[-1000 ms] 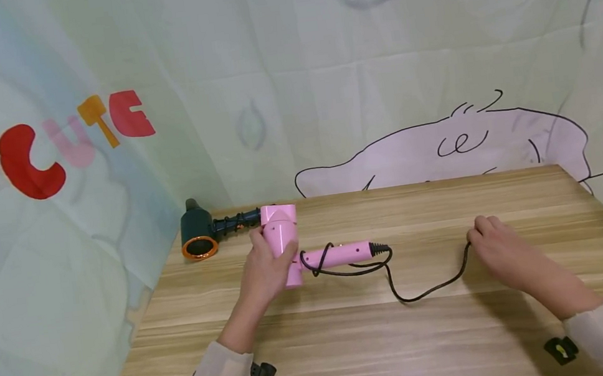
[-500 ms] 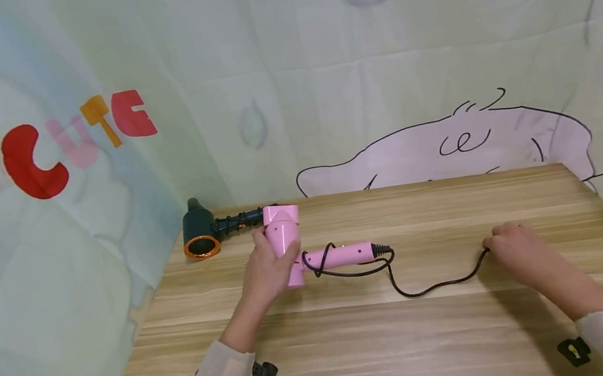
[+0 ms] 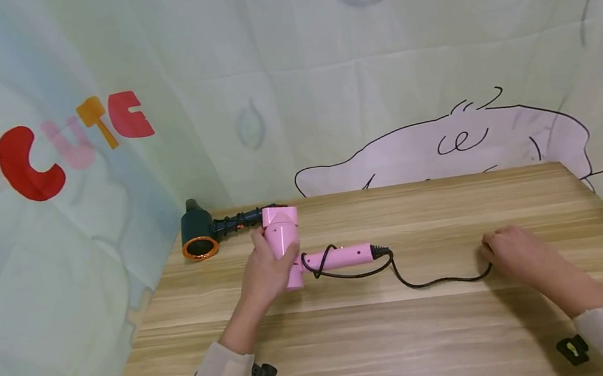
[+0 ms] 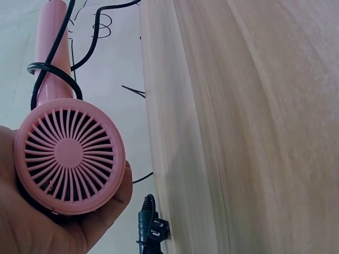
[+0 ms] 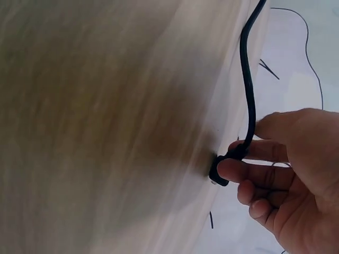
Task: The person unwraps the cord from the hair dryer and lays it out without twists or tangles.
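In the head view a pink hair dryer (image 3: pixel 283 240) is gripped round its barrel by my left hand (image 3: pixel 266 270). Its handle points right, with black cord looped loosely about it. The left wrist view looks straight at the dryer's round slotted grille (image 4: pixel 69 153), with fingers and palm behind it. From the handle's end the black cord (image 3: pixel 432 284) sags across to my right hand (image 3: pixel 521 258). My right fingers hold the black plug (image 5: pixel 222 168) at the cord's end, close to the tabletop in the right wrist view; the fingers partly cover it.
A dark green hair dryer (image 3: pixel 197 231) with an orange rim lies at the table's back left corner, its cord wrapped round the handle. The pink dryer's top overlaps that handle's end in the head view. A printed curtain (image 3: pixel 325 103) hangs behind the wooden table (image 3: pixel 389 346).
My right hand has moved slightly right, then lowered the plug end a little. The cord now runs flatter between the hands. My left hand and the pink hair dryer stay almost in place.
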`<control>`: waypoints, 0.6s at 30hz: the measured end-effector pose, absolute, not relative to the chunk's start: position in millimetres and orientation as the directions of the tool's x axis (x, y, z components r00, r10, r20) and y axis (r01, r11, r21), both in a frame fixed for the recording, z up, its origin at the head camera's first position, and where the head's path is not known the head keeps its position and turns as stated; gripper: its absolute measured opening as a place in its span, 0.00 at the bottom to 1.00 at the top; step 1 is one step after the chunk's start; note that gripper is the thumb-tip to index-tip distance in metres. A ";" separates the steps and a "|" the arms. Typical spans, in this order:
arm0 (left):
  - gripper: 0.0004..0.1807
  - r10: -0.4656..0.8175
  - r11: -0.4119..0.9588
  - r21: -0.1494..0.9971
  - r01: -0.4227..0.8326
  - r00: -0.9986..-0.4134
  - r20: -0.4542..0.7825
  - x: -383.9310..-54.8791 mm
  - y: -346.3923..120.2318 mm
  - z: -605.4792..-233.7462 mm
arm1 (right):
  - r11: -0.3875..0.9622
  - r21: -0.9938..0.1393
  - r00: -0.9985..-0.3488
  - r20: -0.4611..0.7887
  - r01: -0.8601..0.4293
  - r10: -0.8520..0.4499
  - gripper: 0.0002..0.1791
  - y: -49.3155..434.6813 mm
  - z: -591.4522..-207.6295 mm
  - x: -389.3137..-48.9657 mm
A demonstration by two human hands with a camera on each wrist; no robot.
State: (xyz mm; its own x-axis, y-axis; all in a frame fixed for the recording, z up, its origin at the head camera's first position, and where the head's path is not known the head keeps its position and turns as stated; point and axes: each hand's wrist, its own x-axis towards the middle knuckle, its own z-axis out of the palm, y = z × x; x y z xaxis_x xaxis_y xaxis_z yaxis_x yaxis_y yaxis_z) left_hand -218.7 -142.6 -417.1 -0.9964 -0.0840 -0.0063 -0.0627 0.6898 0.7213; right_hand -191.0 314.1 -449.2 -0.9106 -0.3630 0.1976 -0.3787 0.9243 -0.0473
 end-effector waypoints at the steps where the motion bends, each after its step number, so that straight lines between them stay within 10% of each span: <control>1: 0.49 -0.083 0.691 0.720 -0.062 -0.997 -0.006 -218.8 -142.6 -417.2 | 0.926 -0.050 -0.913 0.195 -0.374 -0.358 0.14 314.4 -449.7 -191.3; 18: 0.49 -0.075 0.696 0.717 -0.048 -0.997 0.007 -219.3 -141.4 -419.8 | 0.938 -0.073 -0.932 0.166 -0.338 -0.323 0.13 332.6 -454.1 -196.8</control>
State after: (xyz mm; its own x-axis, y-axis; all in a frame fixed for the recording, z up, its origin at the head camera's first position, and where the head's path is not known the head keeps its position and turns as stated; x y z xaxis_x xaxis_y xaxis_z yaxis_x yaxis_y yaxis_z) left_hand -219.3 -141.4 -419.8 -0.9972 -0.0750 0.0066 -0.0476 0.6959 0.7165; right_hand -196.8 332.6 -454.1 -0.9320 -0.3225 0.1657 -0.3377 0.9385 -0.0726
